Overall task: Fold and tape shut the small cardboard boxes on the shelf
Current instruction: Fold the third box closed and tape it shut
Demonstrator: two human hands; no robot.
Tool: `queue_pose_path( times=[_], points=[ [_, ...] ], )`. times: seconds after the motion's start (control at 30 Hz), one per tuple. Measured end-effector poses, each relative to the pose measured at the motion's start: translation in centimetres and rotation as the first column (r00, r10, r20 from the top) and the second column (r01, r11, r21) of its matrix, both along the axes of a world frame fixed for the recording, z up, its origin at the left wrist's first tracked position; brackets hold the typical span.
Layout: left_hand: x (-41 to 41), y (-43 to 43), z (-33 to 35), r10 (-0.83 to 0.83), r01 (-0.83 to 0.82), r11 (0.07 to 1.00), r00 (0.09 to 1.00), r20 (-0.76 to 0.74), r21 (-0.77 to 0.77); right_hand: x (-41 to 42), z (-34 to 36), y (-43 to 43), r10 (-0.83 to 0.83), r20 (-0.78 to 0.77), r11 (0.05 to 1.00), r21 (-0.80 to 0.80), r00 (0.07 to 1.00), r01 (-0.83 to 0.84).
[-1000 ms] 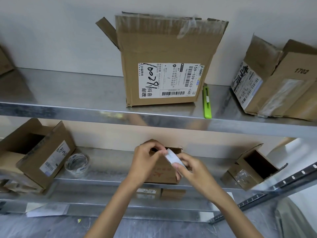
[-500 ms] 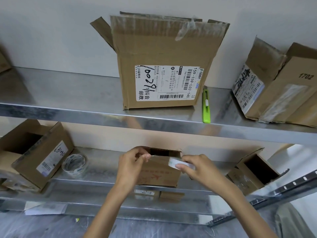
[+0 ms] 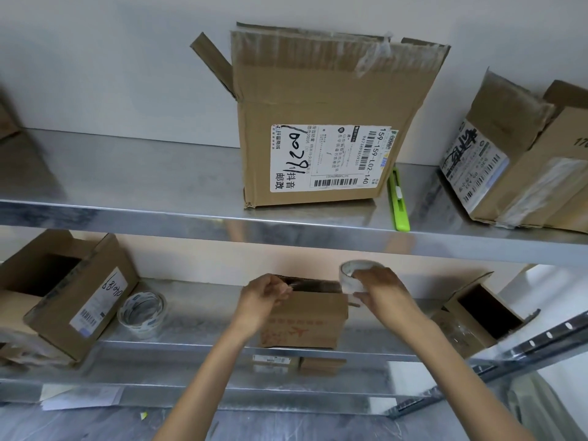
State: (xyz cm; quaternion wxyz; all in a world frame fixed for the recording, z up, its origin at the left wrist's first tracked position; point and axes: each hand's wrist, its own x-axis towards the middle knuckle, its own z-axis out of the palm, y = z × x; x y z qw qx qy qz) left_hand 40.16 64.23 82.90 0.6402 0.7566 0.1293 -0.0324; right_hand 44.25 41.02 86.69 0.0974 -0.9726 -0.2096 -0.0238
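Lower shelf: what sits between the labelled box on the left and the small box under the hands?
A loose tape roll on the shelf, close beside the labelled box; head view.

Shelf point(image 3: 127, 173) with boxes point(image 3: 318, 100), tape point(image 3: 142, 315), cutter point(image 3: 399, 202)

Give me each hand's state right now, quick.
Left hand: fingers curled, pinching what looks like the tape end at the small box top.
Right hand: gripping the tape roll.

Left hand point(image 3: 265, 296), right hand point(image 3: 380, 289): fingers curled.
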Motion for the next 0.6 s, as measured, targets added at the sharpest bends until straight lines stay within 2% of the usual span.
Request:
queue_pose_path(
  times=[0.07,0.17,0.27,0.37,0.43,0.5,0.6],
  points=[
    [0.3,0.0,-1.8,0.002,-0.001,1.0,0.999,-0.039,0.02,-0.4,-0.3,0.3,-0.036,-0.033,0.999,0.021,0.999,0.037],
    [0.4,-0.1,-3.5,0.029,-0.026,0.997,0.999,-0.038,0.074,-0.8,-1.3,1.0,0.031,0.11,0.991,-0.13,0.993,-0.017],
    [0.0,-0.4,-3.8,-0.006,0.005,0.992,1.0,0.008,0.128,-0.5,-1.8,1.3,0.053,0.215,0.995,-0.09,0.975,-0.034],
    [-0.5,-0.3,-4.2,0.074,-0.074,0.997,0.996,0.045,0.007,-0.1,-3.1,1.0,0.129,0.174,0.991,-0.066,0.976,-0.119],
    [-0.7,-0.2,-4.5,0.092,-0.092,0.996,0.994,0.06,-0.015,-0.1,-3.7,0.8,0.177,0.154,0.983,-0.085,0.972,-0.166],
    [-0.8,-0.4,-4.5,0.073,-0.088,0.989,0.99,0.122,0.119,0.0,-4.1,0.3,0.192,0.155,0.981,-0.057,0.969,-0.186],
    [-0.8,-0.9,-4.8,0.056,-0.156,0.894,0.969,0.242,0.42,0.0,-4.6,-0.3,0.19,0.109,0.982,-0.022,0.976,-0.189]
  ],
)
